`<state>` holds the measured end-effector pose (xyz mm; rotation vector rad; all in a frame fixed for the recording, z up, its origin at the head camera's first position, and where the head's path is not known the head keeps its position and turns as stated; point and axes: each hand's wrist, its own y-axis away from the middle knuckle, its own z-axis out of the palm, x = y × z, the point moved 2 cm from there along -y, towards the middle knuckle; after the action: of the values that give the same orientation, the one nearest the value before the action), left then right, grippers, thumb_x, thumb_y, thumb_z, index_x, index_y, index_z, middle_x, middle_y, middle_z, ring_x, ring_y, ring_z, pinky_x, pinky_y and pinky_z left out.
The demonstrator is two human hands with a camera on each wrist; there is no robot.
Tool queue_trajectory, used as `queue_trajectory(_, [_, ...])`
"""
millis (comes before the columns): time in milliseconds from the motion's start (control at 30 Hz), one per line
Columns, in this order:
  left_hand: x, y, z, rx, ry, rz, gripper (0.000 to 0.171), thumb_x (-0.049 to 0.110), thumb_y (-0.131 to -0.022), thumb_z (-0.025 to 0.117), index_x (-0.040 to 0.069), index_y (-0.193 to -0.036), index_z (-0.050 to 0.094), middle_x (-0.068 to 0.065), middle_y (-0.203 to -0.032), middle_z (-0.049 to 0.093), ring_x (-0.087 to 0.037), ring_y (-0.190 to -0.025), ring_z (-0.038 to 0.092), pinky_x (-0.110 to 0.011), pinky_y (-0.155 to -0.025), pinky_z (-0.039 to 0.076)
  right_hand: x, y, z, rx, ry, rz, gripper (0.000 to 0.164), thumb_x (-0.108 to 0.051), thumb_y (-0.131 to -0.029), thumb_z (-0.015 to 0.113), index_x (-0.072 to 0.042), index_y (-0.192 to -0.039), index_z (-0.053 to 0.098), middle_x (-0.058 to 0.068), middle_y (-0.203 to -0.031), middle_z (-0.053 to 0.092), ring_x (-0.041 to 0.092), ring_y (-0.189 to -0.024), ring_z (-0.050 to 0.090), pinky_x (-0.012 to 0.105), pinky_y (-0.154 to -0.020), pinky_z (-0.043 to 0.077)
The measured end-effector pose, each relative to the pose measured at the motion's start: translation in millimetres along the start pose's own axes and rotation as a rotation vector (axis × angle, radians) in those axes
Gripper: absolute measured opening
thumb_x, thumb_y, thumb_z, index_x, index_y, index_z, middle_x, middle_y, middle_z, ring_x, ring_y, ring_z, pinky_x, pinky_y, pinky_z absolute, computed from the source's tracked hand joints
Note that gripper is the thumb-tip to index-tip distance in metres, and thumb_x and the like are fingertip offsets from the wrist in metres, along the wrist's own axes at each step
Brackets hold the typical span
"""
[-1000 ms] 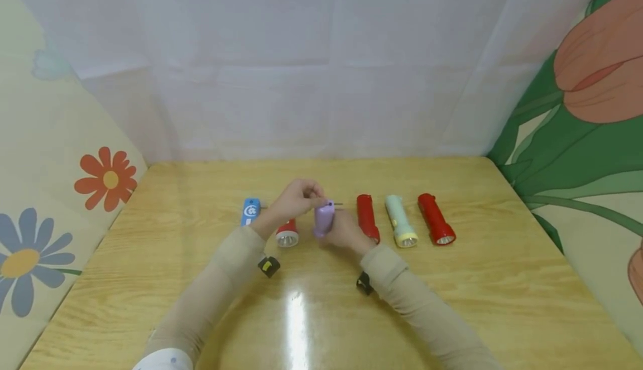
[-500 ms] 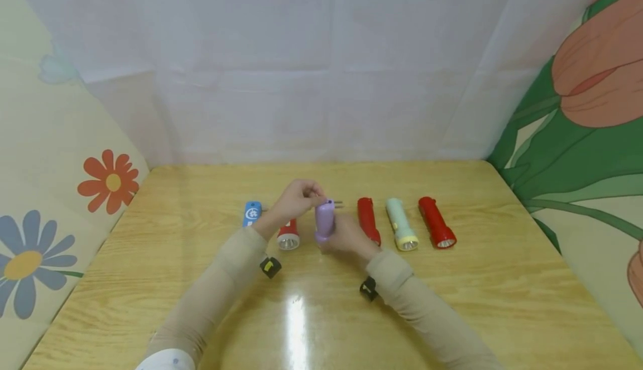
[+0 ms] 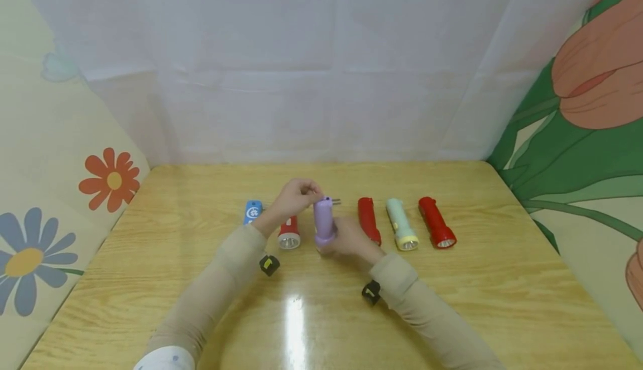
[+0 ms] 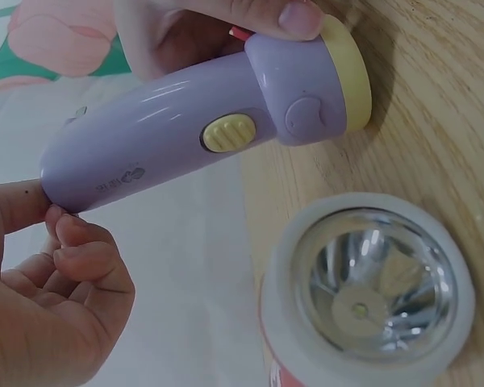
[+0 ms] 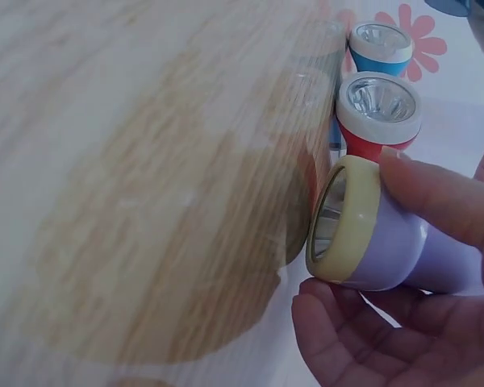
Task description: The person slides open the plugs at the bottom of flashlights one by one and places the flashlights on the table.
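Observation:
A purple flashlight (image 3: 324,222) with a pale yellow rim is between my two hands at the middle of the table. In the head view, two metal plug prongs (image 3: 336,201) stick out to the right at its tail. My left hand (image 3: 296,197) pinches that tail with thumb and fingertips. Lower down, my right hand (image 3: 350,239) grips the lamp end, its thumb and fingers around the yellow rim (image 5: 351,230) in the right wrist view. A yellow ribbed switch (image 4: 230,133) shows on the body. The lamp end is close over the wooden table (image 3: 427,308).
Left of the purple one lie a red flashlight with a white rim (image 3: 288,240) and a blue flashlight (image 3: 252,211), partly covered by my left arm. To the right are a red flashlight (image 3: 368,218), a mint one (image 3: 401,224) and another red one (image 3: 436,222). A white cloth (image 3: 326,80) hangs behind.
The purple flashlight has tipped a little, its tail rising slightly and its lamp end shifting toward me; more of its body shows. My right hand has moved slightly nearer the front. Both hands keep hold.

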<state>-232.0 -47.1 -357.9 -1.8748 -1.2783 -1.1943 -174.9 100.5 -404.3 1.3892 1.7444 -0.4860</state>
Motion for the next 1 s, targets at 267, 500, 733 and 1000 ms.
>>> queue_trajectory(267, [-2.6,-1.5,-0.3,-0.002,-0.010,0.006,0.011,0.012,-0.088,0.059,0.004,-0.093,0.065,-0.006,-0.086,0.061,-0.027,-0.083,0.055,-0.027,-0.067,0.046,-0.8,2.4,-0.3,-0.020,0.022,0.015,0.049,-0.011,-0.068,0.078,0.001,-0.111,0.056,0.012,-0.097,0.063,0.018,-0.069,0.059,0.030,-0.059,0.051])
queue_trajectory(500, [-5.2,-3.6,0.6,0.005,-0.025,0.007,0.014,0.017,-0.088,0.059,0.006,-0.095,0.066,-0.005,-0.091,0.062,-0.022,-0.084,0.055,-0.029,-0.070,0.048,-0.5,2.9,-1.1,-0.029,0.021,0.020,0.049,-0.010,-0.069,0.077,0.001,-0.111,0.056,0.012,-0.096,0.063,0.018,-0.069,0.059,0.030,-0.059,0.051])
queue_trajectory(733, [-4.4,-2.3,1.7,-0.002,-0.056,0.018,0.020,0.027,-0.085,0.063,0.011,-0.098,0.067,-0.002,-0.091,0.062,-0.018,-0.083,0.053,-0.030,-0.069,0.046,0.7,2.6,-2.7,-0.038,0.007,0.047,0.052,-0.012,-0.070,0.076,0.000,-0.115,0.054,0.011,-0.099,0.062,0.019,-0.074,0.059,0.031,-0.061,0.051])
queue_trajectory(1000, [-3.7,-2.7,1.3,0.015,-0.073,0.053,0.021,0.027,-0.082,0.067,0.012,-0.096,0.068,-0.002,-0.086,0.061,-0.019,-0.080,0.052,-0.029,-0.065,0.046,1.7,2.0,-3.1,-0.026,0.006,0.047,0.050,-0.012,-0.070,0.077,0.000,-0.114,0.055,0.011,-0.098,0.062,0.020,-0.073,0.058,0.031,-0.060,0.051])
